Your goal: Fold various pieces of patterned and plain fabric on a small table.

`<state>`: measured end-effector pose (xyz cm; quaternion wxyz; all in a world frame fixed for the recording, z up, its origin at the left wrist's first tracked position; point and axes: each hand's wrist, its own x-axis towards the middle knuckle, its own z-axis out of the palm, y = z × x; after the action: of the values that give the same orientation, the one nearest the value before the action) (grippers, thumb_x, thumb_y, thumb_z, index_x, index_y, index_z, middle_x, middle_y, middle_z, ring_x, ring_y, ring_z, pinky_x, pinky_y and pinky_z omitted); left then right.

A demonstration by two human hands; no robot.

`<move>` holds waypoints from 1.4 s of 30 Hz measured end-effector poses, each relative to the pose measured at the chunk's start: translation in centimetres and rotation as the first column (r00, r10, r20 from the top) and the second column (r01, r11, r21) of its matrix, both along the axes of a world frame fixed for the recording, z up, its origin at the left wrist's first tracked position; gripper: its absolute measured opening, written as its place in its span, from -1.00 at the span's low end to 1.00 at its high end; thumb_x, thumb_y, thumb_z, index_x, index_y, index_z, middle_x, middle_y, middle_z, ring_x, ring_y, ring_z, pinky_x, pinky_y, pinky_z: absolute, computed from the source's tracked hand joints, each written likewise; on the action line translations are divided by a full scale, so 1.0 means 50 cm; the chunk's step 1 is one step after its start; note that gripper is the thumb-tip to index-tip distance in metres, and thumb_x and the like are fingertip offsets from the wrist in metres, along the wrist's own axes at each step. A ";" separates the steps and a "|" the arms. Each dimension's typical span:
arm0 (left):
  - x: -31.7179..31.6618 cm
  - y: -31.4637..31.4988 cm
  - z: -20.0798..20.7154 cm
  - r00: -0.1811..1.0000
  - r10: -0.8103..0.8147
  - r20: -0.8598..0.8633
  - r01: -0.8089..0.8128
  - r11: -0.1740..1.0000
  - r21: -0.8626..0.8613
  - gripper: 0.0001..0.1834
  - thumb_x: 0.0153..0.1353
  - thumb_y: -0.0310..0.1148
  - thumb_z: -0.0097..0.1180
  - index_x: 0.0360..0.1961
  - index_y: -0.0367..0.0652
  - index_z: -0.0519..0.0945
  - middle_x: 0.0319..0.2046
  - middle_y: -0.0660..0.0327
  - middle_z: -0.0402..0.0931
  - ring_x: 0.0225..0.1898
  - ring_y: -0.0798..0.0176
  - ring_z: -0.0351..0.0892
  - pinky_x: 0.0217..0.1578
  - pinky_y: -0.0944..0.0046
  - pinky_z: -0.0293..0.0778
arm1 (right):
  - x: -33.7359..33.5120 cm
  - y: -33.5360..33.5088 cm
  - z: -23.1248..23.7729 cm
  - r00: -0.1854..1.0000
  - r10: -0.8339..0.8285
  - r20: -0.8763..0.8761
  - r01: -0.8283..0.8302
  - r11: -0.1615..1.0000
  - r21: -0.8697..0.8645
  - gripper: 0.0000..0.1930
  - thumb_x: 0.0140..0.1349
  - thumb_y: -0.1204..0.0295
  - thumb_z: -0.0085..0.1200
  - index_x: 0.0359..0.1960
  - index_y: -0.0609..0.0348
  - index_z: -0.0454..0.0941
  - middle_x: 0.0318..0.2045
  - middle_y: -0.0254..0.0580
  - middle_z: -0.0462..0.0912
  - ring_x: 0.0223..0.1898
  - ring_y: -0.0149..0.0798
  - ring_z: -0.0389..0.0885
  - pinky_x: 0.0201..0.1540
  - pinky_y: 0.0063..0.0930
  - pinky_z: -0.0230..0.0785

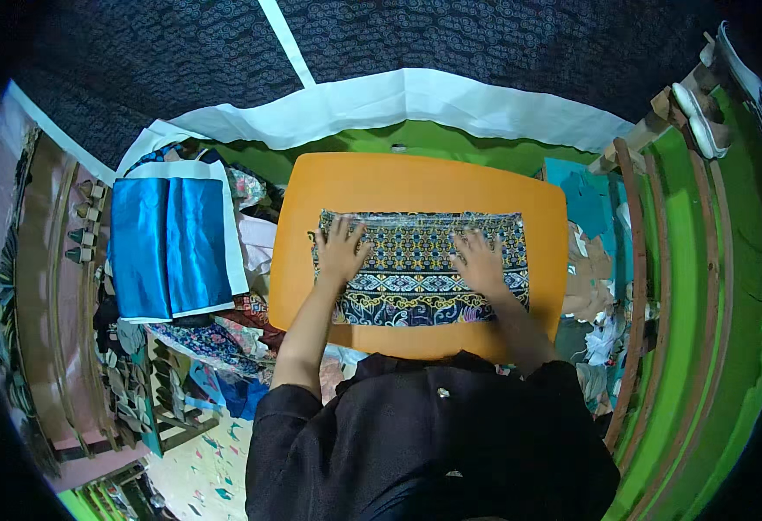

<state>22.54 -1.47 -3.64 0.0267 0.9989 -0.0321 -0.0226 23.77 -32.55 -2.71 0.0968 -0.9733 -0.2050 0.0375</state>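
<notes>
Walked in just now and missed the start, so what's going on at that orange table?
A person in a black short-sleeved top has their bare left hand and bare right hand spread, palms down, on a dark, colourfully patterned rectangular cloth. It lies flat on an orange table with rounded corners. Shiny blue rectangular fabric lies to the left of the table.

Left bare hand (pixel 341 253) and right bare hand (pixel 480 264) are covering patches of the black, yellow and blue patterned rectangular cloth (pixel 420 271); forearms are hiding parts of its near edge. Person's black short-sleeved shirt (pixel 415 434) is blocking the near rim of the orange rounded table (pixel 428 184) and running off the lower edge. Dark swirl-patterned overhead fabric (pixel 485 52) is leaving at the top. Crumpled whitish pieces (pixel 604 337), right, are appearing too blurred to identify.
</notes>
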 end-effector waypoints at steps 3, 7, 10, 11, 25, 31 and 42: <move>0.006 0.041 -0.012 0.939 0.307 -0.157 -0.311 0.950 -0.001 -0.41 0.21 0.09 -0.36 0.24 0.15 0.12 0.29 0.13 -0.09 0.32 0.09 -0.22 0.17 -0.29 -0.40 | 0.018 -0.047 -0.021 0.994 -0.106 -0.018 0.106 0.994 0.000 -0.47 0.21 -0.03 -0.29 0.20 -0.20 0.17 0.24 -0.17 0.11 0.27 -0.13 0.01 0.23 0.12 -0.30; 0.017 0.026 -0.022 0.941 0.339 0.007 -0.339 0.940 0.022 -0.46 0.24 -0.05 -0.33 0.24 0.07 0.12 0.28 0.05 -0.08 0.31 0.00 -0.19 0.16 -0.31 -0.34 | 0.026 -0.035 -0.027 0.990 -0.138 -0.014 0.136 0.987 -0.088 -0.45 0.22 0.00 -0.27 0.23 -0.17 0.08 0.26 -0.16 0.06 0.30 -0.12 -0.08 0.23 0.14 -0.32; 0.017 -0.040 0.025 0.919 0.298 0.257 -0.288 0.954 -0.079 -0.49 0.24 -0.15 -0.27 0.22 -0.01 0.15 0.25 0.01 -0.02 0.28 -0.04 -0.12 0.13 -0.32 -0.21 | 0.006 -0.007 -0.006 0.980 -0.196 0.042 0.199 0.978 -0.070 -0.44 0.22 0.05 -0.25 0.24 -0.12 0.07 0.25 -0.12 0.06 0.29 -0.09 -0.06 0.22 0.16 -0.30; 0.004 -0.070 0.052 0.932 0.224 0.285 -0.212 0.975 -0.073 -0.51 0.22 -0.23 -0.23 0.19 -0.06 0.19 0.22 -0.02 0.04 0.25 -0.06 -0.04 0.10 -0.29 -0.09 | -0.006 0.012 0.010 0.987 -0.157 0.037 0.159 0.986 -0.050 -0.46 0.23 0.10 -0.24 0.23 -0.07 0.08 0.25 -0.09 0.06 0.28 -0.05 -0.03 0.21 0.18 -0.25; -0.076 -0.016 -0.012 0.985 0.171 0.007 -0.169 0.978 -0.119 -0.29 0.09 0.21 -0.21 0.24 0.18 0.12 0.27 0.11 -0.04 0.30 0.07 -0.12 0.16 -0.30 -0.34 | -0.015 -0.086 -0.024 0.993 -0.097 -0.062 0.103 0.989 0.103 -0.38 0.14 -0.10 -0.20 0.20 -0.16 0.17 0.27 -0.14 0.04 0.30 -0.19 -0.05 0.23 0.14 -0.32; -0.089 0.095 -0.031 0.864 0.488 -0.123 -0.494 0.869 -0.023 -0.36 0.16 0.10 -0.26 0.25 0.17 0.08 0.29 0.10 -0.09 0.32 0.00 -0.21 0.13 -0.37 -0.42 | -0.007 -0.112 0.021 0.896 -0.438 -0.075 0.428 0.896 -0.120 -0.38 0.12 -0.07 -0.16 0.22 -0.21 0.12 0.29 -0.17 -0.03 0.31 -0.11 -0.13 0.19 0.26 -0.45; 0.091 -0.051 0.057 0.997 -0.018 0.080 0.045 0.935 -0.351 -0.40 0.04 -0.14 0.02 0.15 0.02 0.25 0.17 0.09 0.18 0.20 0.02 0.11 0.14 -0.19 -0.09 | -0.153 -0.175 0.044 0.585 -0.786 -0.197 0.778 0.613 -0.137 -0.07 -0.12 -0.27 0.00 0.20 0.10 0.10 0.20 0.11 0.09 0.27 0.02 -0.08 0.14 0.33 -0.38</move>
<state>27.09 -4.04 -0.79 0.2037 0.9774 -0.0526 0.0211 16.14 -41.30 -0.49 0.1097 -0.9536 0.2574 0.1110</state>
